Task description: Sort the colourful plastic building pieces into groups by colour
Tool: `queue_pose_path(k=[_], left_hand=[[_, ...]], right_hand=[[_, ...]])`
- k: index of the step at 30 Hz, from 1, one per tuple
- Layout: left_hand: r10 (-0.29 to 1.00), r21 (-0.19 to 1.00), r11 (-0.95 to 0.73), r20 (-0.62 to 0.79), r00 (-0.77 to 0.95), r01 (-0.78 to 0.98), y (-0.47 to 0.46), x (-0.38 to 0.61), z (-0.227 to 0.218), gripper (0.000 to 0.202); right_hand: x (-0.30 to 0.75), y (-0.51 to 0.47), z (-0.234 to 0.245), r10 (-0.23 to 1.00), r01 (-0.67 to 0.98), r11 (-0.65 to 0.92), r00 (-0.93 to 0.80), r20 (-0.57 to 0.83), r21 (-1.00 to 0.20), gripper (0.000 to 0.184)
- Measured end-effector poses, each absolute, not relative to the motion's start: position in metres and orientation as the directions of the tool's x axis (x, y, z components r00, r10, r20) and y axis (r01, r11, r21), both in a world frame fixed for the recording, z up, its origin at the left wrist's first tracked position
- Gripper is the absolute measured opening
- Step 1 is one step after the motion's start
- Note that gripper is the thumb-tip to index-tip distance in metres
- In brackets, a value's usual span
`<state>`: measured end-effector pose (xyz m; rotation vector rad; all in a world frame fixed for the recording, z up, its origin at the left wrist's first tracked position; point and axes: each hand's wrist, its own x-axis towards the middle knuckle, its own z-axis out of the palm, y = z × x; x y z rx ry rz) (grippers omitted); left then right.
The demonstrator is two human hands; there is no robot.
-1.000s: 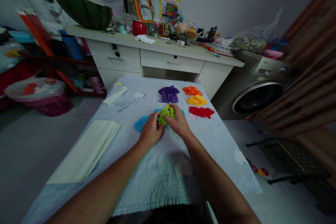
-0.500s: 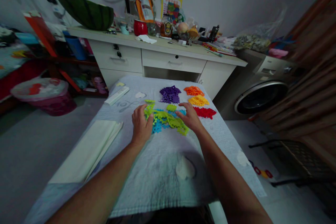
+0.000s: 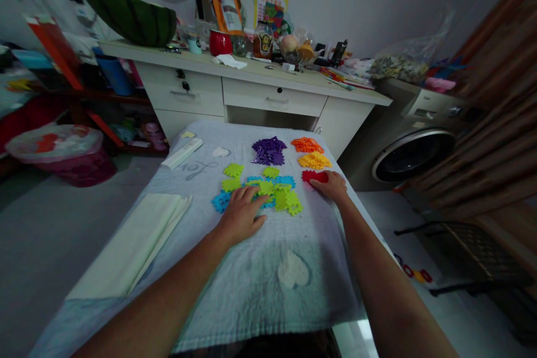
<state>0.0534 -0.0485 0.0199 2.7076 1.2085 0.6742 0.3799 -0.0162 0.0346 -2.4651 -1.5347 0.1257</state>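
Light-green puzzle-like foam pieces (image 3: 282, 199) with notched edges lie spread over blue ones (image 3: 220, 201) in the middle of the cloth-covered table. My left hand (image 3: 243, 212) rests on the near left of this mix, fingers spread and touching green pieces. Farther right, my right hand (image 3: 334, 184) lies against the pile of red pieces (image 3: 311, 175), its thumb in front and its fingers over the right end, partly covering it. Behind are piles of purple (image 3: 268, 151), orange (image 3: 307, 144) and yellow pieces (image 3: 314, 160).
A folded cream cloth (image 3: 126, 246) and a white oblong box (image 3: 182, 154) lie on the table's left side. A cluttered white desk (image 3: 243, 72) stands behind it. To the right are a washing machine (image 3: 398, 128) and a rack (image 3: 474, 251); a pink bin (image 3: 67, 162) is at left.
My left hand has moved right and nearer, onto the green pieces, which now lie spread flatter. My right hand has gone from the green pieces rightward to the red pile.
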Motion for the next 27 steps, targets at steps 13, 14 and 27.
queue_pose_path(k=[13,14,27], left_hand=[[0.632,0.375,-0.772,0.37,0.681,0.513,-0.057,0.057,0.028,0.025],[0.653,0.377,-0.757,0.397,0.645,0.534,-0.057,0.056,0.028,0.025],[0.794,0.453,-0.555,0.537,0.283,0.698,-0.045,0.052,0.017,0.091]], right_hand=[[0.31,-0.032,0.053,0.985,0.922,0.107,-0.046,0.169,-0.373,0.048],[0.305,-0.033,0.055,0.979,0.909,0.138,-0.066,0.192,-0.394,0.047],[0.232,-0.044,0.072,0.871,0.633,0.491,-0.369,0.324,-0.599,0.067]])
